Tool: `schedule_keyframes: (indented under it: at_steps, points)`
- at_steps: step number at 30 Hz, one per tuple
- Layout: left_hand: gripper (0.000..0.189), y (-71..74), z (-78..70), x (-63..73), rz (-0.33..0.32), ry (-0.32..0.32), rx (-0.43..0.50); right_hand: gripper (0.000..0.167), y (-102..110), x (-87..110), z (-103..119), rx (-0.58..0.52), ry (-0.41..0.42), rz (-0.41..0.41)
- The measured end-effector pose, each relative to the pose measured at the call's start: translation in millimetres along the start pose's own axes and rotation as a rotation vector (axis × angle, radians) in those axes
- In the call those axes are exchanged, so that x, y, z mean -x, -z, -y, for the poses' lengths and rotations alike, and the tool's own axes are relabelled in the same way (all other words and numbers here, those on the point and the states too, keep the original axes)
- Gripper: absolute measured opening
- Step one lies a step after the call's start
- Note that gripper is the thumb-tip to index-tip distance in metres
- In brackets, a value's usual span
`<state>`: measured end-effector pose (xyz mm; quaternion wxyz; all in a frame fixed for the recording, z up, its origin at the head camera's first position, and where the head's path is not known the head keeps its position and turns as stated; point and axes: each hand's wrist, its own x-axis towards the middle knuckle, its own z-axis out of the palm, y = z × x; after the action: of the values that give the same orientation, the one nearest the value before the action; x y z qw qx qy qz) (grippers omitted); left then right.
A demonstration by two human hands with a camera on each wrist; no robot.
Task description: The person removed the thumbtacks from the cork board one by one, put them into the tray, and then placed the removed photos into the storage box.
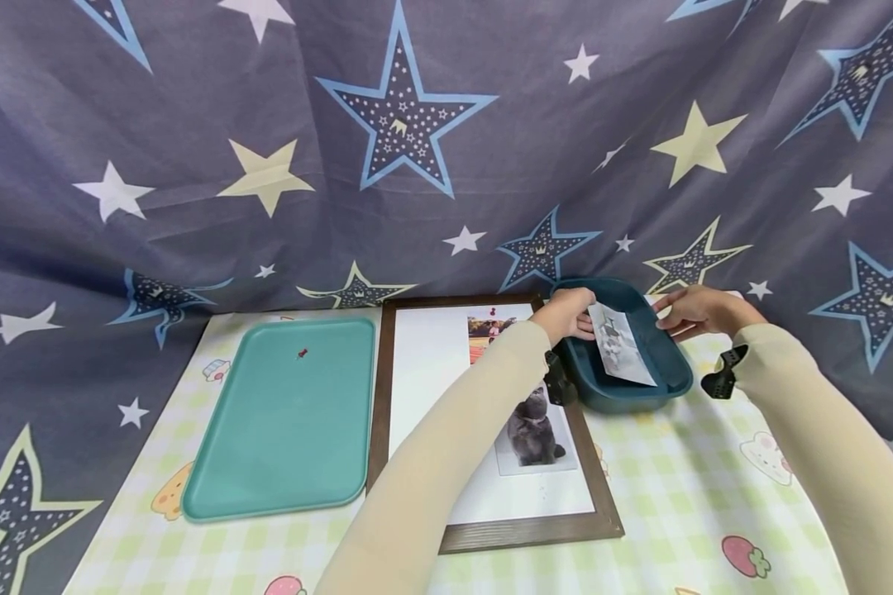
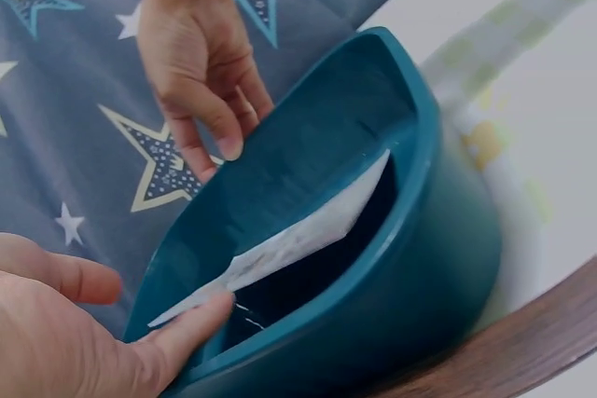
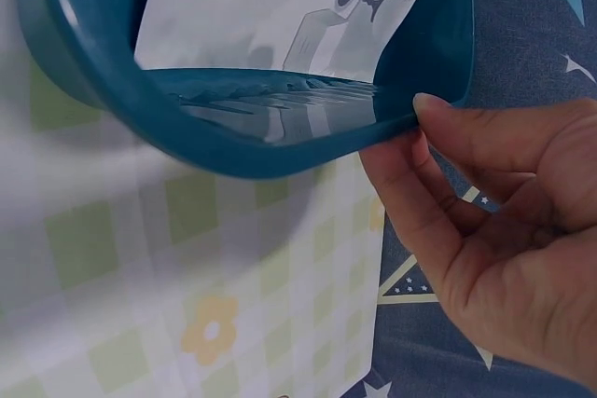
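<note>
A dark teal plastic basin stands at the right of the table. Inside it a photo print with a pale grey picture lies tilted. My left hand is at the basin's left side and holds the photo by its upper end; in the left wrist view the thumb lies against the sheet's near end. On the opposite side, my right hand pinches the basin's rim between thumb and fingers, as the right wrist view shows of this hand.
Left of the basin lies a brown-framed white board bearing a cat photo, another photo and a red pushpin. Further left, a green tray holds a red pushpin. A star-patterned curtain hangs behind.
</note>
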<state>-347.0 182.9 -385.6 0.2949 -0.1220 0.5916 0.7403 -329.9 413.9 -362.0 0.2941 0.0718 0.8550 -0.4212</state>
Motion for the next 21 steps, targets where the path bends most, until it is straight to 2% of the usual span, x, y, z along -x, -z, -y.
schedule_keyframes:
  at_steps: [1, 4, 6, 8, 9, 10, 11, 13, 14, 16, 18, 21]
  points:
    - [0.053, -1.3, -0.3, -5.0, -0.006, 0.026, -0.013, 0.06, 0, 0.1, 0, 0.001, 0.0, 0.0]
    - [0.057, -4.6, 7.6, -70.3, 0.006, 0.119, -0.029, 0.06, 0, 0.5, 1, 0.002, 0.003, -0.003]
    - [0.061, -5.4, 11.7, -103.6, 0.017, 0.179, -0.017, 0.059, -1, 0.6, 1, 0.0, 0.006, -0.005]
    - [0.064, -3.4, 10.0, -109.1, 0.062, 0.214, 0.011, 0.058, 0, 0.3, 1, -0.001, 0.007, -0.006]
    - [0.065, -1.2, 5.8, -91.1, 0.084, 0.22, 0.024, 0.058, 0, 0.0, 1, -0.003, 0.007, -0.007]
    - [0.065, 0.8, 0.0, -67.1, 0.098, 0.229, 0.044, 0.058, 0, -0.1, 1, -0.003, 0.006, -0.007]
    - [0.065, 4.1, -8.6, -37.4, 0.117, 0.245, 0.061, 0.058, 0, -0.4, 1, -0.002, 0.004, -0.006]
    - [0.066, 7.3, -17.3, -4.0, 0.156, 0.26, 0.075, 0.058, 0, -0.8, 0, -0.002, 0.003, -0.007]
    - [0.066, 9.0, -20.3, 5.1, 0.17, 0.272, 0.084, 0.058, 0, -1.0, 0, -0.002, 0.003, -0.007]
    - [0.067, 10.7, -22.2, 5.8, 0.185, 0.303, 0.098, 0.057, 0, -1.4, 0, -0.003, 0.003, -0.009]
    - [0.07, 11.6, -19.2, -9.4, 0.207, 0.318, 0.111, 0.057, -1, -1.8, 0, -0.006, 0.008, -0.01]
    - [0.072, 13.7, -19.3, -10.8, 0.217, 0.329, 0.138, 0.057, -1, -2.1, 0, -0.006, 0.012, -0.009]
